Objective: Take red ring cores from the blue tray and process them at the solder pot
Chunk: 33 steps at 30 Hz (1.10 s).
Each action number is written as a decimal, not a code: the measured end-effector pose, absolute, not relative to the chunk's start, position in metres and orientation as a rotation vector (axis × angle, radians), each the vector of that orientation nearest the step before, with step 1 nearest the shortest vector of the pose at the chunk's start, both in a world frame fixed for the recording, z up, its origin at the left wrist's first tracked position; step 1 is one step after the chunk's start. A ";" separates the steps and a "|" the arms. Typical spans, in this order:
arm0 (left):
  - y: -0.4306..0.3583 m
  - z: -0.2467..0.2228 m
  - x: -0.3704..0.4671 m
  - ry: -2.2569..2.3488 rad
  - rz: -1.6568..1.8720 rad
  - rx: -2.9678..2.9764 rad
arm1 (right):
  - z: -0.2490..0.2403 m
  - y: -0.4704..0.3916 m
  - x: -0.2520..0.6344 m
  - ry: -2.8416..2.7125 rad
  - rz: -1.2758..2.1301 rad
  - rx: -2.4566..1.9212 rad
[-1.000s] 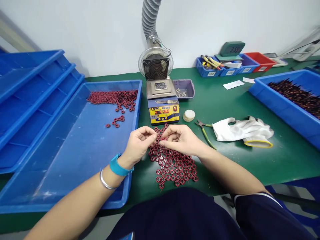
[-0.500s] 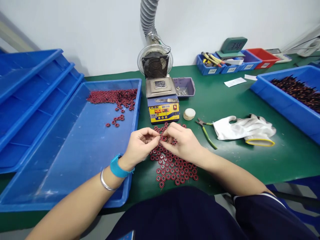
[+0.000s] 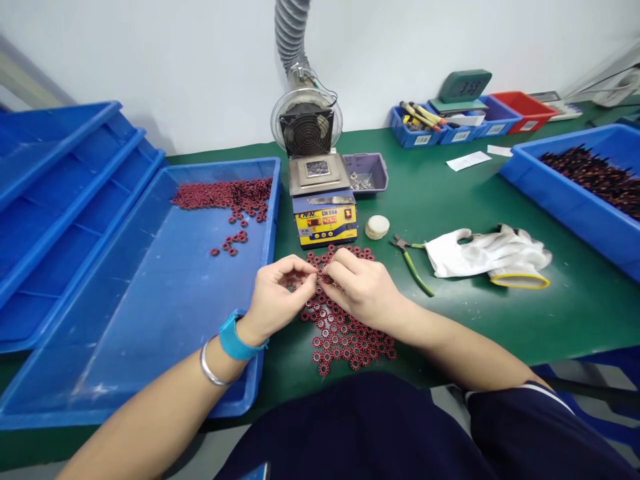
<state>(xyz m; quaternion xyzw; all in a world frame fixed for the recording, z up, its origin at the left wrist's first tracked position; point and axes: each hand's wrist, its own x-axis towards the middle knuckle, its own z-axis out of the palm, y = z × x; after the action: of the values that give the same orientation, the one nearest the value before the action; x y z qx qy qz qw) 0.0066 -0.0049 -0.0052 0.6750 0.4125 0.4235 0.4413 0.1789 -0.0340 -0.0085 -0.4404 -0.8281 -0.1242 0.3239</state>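
My left hand [image 3: 281,288] pinches with thumb and index finger just in front of the soldering pot. My right hand [image 3: 361,288] meets it there, its thumb and fingers also closed in a pinch. Between the fingertips is a small dark-red piece, mostly covered, that looks like one of the motor stators. Beneath both hands, many red toothed ring-shaped motor stators [image 3: 345,340] lie spread flat on the green table. The yellow-and-blue soldering pot [image 3: 327,223] stands right behind them, its red digits lit.
On the left, a large blue tray [image 3: 150,293] holds a heap of stators, beside stacked blue trays [image 3: 65,200]. At right are a round white pad [image 3: 377,227], green-handled cutters [image 3: 416,270], white gloves [image 3: 480,253] and a blue bin [image 3: 560,193] of dark copper-coloured parts. A fume hose [image 3: 291,37] hangs behind.
Both hands stay together over the stators, with only slight finger shifts; the right fingers look a little more curled. The view has moved slightly, and the soldering pot's digits read differently.
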 end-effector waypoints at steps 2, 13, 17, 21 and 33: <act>-0.005 -0.005 0.006 1.031 1.050 1.677 | -0.007 -0.034 0.178 -2.163 -0.372 -1.150; -0.006 -0.003 0.008 1.043 1.038 1.643 | -0.009 -0.034 0.178 -2.166 -0.508 -1.141; -0.006 -0.003 0.008 1.037 1.028 1.629 | -0.009 -0.034 0.176 -2.140 -0.558 -1.118; -0.006 -0.001 0.008 1.052 1.039 1.630 | -0.008 -0.034 0.175 -2.139 -0.574 -1.107; -0.006 0.001 0.008 1.053 0.917 1.586 | -0.010 -0.033 0.177 -2.168 -0.522 -1.144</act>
<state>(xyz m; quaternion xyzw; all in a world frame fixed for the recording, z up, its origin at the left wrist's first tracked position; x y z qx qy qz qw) 0.0076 -0.0064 0.0007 0.6535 0.4338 0.3780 0.4918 0.1774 -0.0326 -0.0103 -0.4336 -0.8218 -0.1978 0.3123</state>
